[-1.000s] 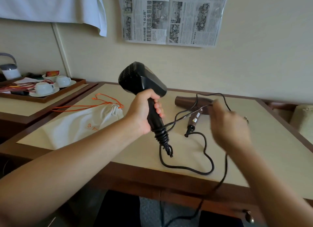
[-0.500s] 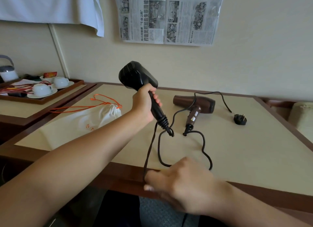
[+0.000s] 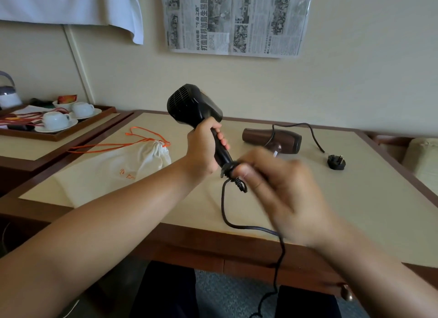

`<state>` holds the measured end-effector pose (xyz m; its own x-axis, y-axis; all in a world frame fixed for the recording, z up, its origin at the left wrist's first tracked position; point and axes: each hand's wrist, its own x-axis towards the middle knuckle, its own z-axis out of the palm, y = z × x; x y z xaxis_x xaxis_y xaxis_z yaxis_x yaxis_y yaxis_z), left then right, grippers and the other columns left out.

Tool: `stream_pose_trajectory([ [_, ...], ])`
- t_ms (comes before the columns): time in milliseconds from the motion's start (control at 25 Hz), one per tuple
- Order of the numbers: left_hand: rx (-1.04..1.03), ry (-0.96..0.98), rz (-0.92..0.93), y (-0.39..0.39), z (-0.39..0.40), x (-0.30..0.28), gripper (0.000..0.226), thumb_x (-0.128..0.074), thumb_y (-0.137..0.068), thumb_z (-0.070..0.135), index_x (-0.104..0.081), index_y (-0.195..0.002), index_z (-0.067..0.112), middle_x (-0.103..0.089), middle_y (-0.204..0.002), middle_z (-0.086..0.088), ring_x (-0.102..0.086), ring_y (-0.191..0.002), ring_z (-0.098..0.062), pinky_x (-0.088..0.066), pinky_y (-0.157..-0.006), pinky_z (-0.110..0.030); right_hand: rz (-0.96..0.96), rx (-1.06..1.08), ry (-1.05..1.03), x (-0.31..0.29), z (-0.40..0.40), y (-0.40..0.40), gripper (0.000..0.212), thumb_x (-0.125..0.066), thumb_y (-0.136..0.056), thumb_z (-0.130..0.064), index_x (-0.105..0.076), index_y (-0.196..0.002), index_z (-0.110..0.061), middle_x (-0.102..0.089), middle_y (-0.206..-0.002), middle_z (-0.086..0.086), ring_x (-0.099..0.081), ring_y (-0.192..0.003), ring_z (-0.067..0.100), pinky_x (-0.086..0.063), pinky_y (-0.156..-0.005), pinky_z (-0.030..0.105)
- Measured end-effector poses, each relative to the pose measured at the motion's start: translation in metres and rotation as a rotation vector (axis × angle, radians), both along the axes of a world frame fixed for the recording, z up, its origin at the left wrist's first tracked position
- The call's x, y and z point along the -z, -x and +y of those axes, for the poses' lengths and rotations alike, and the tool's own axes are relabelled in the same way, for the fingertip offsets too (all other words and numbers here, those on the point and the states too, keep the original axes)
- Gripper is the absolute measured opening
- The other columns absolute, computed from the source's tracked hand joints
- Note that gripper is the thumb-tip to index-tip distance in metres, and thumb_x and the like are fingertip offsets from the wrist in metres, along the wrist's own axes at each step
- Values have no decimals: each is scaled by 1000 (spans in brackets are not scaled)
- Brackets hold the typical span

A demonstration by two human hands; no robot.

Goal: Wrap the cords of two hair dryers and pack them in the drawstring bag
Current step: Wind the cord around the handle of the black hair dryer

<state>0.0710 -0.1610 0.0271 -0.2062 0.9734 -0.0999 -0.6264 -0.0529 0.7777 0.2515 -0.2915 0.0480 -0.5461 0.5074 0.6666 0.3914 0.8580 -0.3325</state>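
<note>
Black hair dryer (image 3: 194,106) held upright-tilted, handle slanting down-right, intake grille toward the camera; left hand (image 3: 201,149) grips the handle, blurred right hand (image 3: 279,192) pinches its cord (image 3: 224,213).

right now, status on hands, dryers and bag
Left hand grips black dryer by handle. Right hand, blurred, at handle base with the cord. Brown dryer unwrapped on table, bag closed. Nothing in the way.
</note>
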Motion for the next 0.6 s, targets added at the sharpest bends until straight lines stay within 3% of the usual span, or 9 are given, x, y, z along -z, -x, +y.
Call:
stream_pose_trajectory([
  [120, -2, 49, -45, -11, -1, -8, 22, -61, -84, 11, -44, -69, 15, -45, -57, 1, -43, -44, -16, -43, -50, -26, -367, -139, -135, 44, -28, 40, 21, -38, -109, -35, -49, -100, -20, -53, -65, 0, -48, -52, 28, -40, -46, 38],
  [240, 63, 90, -100, -26, -6, -8, 21, -61, -84, 10, -45, -72, 14, -45, -56, 2, -43, -44, -15, -43, -51, -26, -489, -216, -30, 86, -20, 69, 20, -37, -110, -32, -40, -97, -17, -54, -67, 2, -41, -52, 27, -38, -47, 37],
  [440, 59, 69, 42, -30, -7, -3, 26, -63, -84, 8, -45, -66, 14, -46, -57, -1, -45, -44, -17, -45, -50, -27, -467, -248, 37, 96, -15, 80, 15, -40, -109, -31, -41, -103, -17, -59, -72, 8, -45, -55, 34, -45, -52, 42],
  [600, -3, 65, 103, -12, 5, 6, 25, -65, -80, 7, -47, -64, 14, -49, -57, -2, -47, -45, -18, -47, -51, -29, -286, -230, 116, 59, -17, 72, 17, -39, -110, -34, -49, -110, -20, -60, -77, 6, -56, -69, 35, -48, -61, 46],
])
